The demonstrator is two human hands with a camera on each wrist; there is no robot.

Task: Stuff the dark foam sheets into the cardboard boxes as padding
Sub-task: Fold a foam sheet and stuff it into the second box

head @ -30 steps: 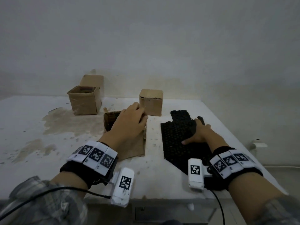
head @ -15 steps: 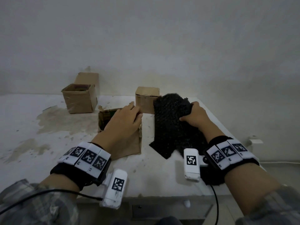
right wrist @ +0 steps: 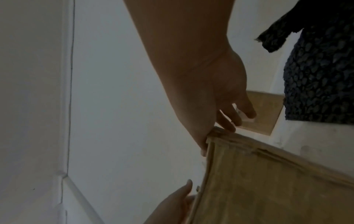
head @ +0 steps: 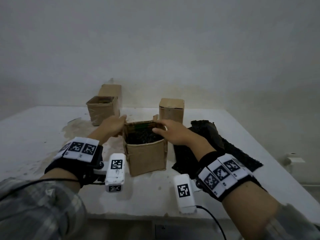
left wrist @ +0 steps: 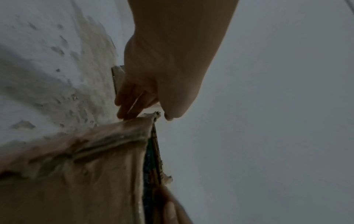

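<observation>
On my left forearm I note a grey plaid sleeve [head: 34, 210], and a blurred one on the right. Each wrist carries a black strap [head: 72, 168] topped by a white band of three square black-and-white markers [head: 78, 148]. A white camera block [head: 115, 171] with its own marker hangs from each strap. A thin black cable [head: 213, 220] leaves each block.

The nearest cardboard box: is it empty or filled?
Filled: dark foam shows inside the nearest box, close below its open rim.
</observation>
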